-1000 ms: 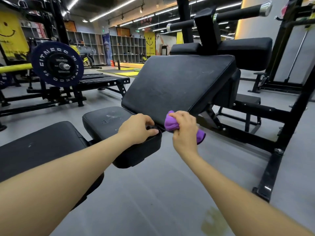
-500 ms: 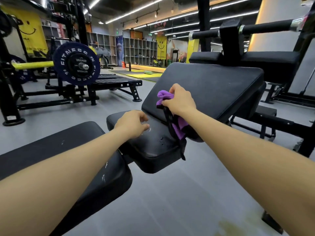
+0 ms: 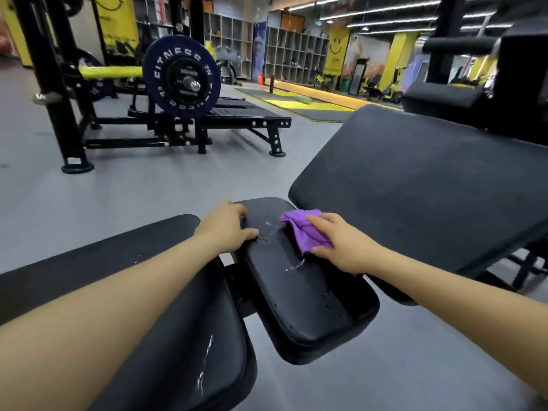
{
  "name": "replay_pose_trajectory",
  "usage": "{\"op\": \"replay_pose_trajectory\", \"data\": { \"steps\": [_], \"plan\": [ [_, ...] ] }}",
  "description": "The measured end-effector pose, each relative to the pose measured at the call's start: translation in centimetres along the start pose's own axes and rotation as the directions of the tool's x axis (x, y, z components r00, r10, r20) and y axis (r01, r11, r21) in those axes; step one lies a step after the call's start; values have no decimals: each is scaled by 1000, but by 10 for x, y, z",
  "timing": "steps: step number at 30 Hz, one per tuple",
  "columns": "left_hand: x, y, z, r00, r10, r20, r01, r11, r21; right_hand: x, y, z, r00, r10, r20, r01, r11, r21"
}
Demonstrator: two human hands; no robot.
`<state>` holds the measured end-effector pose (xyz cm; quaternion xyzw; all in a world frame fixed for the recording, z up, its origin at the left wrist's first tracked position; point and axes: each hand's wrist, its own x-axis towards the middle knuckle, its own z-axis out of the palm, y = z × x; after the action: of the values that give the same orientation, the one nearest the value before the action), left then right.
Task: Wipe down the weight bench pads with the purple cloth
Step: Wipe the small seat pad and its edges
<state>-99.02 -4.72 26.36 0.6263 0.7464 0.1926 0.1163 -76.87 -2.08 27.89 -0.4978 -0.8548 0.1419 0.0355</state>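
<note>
The small black seat pad (image 3: 296,295) lies in the middle, wet with droplets. My right hand (image 3: 341,244) lies flat on the purple cloth (image 3: 305,229), pressing it onto the far right part of this pad. My left hand (image 3: 226,228) rests on the pad's left edge with fingers curled over the rim. The large tilted back pad (image 3: 415,185) rises to the right. Another long black pad (image 3: 133,292) runs under my left forearm, with wet streaks near its end.
A black rack with a blue weight plate (image 3: 181,76) and a yellow bar (image 3: 109,72) stands at the back left on the grey floor (image 3: 118,188). More black machine pads (image 3: 444,99) are at the far right. Storage shelves (image 3: 293,57) line the back wall.
My right hand brought the cloth down from the back pad's lower edge onto the seat pad and flattened over it. The view shifted left and closer. My left hand stayed on the seat pad.
</note>
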Motion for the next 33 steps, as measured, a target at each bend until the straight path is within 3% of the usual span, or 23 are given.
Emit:
{"op": "replay_pose_trajectory", "data": {
  "steps": [5, 11, 18, 28, 33],
  "plan": [
    [9, 10, -2, 995, -61, 74, 49, 988, 149, 49, -9, 7, 999, -37, -31, 37, 999, -22],
    [10, 14, 4, 990, -122, 66, 114, 986, 120, 125, -22, 9, 994, -66, -91, 62, 997, -53],
    [9, 16, 1, 983, -154, 97, 147, 986, 80, 61, 5, 2, 958, -264, -115, 219, 927, -304],
    [10, 13, 3, 986, -140, 85, 131, 986, 105, 137, -22, 1, 934, -250, -254, 169, 939, -300],
    [12, 12, 4, 988, -135, 77, 127, 987, 102, 105, -6, 2, 926, -337, -171, 279, 915, -290]
  ]
}}
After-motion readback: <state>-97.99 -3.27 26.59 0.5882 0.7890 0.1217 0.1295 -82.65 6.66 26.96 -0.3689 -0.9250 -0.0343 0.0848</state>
